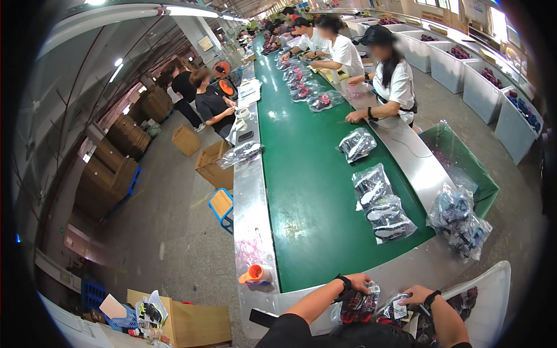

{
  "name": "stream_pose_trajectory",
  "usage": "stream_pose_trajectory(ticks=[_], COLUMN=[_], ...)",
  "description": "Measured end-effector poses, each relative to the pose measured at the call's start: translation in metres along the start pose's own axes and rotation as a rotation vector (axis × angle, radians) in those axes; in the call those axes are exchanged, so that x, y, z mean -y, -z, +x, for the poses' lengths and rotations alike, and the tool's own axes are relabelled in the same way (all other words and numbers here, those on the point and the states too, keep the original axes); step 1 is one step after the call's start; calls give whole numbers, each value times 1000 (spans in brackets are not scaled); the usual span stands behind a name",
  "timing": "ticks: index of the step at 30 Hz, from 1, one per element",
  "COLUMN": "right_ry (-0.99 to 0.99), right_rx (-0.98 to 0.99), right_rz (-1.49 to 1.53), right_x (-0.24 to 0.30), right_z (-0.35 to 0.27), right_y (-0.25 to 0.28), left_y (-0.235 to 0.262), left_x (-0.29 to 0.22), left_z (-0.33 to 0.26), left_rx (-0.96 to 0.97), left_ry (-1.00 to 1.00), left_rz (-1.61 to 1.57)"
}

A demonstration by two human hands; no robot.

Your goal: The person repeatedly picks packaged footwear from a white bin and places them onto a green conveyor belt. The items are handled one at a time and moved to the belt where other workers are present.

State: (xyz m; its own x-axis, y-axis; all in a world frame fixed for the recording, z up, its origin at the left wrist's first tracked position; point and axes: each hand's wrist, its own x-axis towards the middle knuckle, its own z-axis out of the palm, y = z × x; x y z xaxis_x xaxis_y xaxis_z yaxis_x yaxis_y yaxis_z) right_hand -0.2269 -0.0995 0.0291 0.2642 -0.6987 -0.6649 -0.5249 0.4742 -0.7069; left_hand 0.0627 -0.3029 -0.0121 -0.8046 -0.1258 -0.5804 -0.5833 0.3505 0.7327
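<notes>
packet (356,310), red-black, clear-wrapped, left hand (360,283) gripping it, right hand (414,295) clutching second packet (398,308)

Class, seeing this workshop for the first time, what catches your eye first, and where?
The long green belt runs up the middle, plastic-bagged items along its right side. Below its near end, the left hand is on a bagged red-and-black item, the right hand beside it. White bins line the upper right.
</notes>
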Motion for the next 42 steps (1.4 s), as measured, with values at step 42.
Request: stream_pose_trajectory(ticks=[42], right_ry=[-302], right_rx=[-1276], right_rz=[1168], right_x=[-296], right_z=[-231], right_y=[-205], left_y=[-156], left_x=[-256], left_z=[-80], left_rx=[-548], left_ry=[9], left_rz=[-116])
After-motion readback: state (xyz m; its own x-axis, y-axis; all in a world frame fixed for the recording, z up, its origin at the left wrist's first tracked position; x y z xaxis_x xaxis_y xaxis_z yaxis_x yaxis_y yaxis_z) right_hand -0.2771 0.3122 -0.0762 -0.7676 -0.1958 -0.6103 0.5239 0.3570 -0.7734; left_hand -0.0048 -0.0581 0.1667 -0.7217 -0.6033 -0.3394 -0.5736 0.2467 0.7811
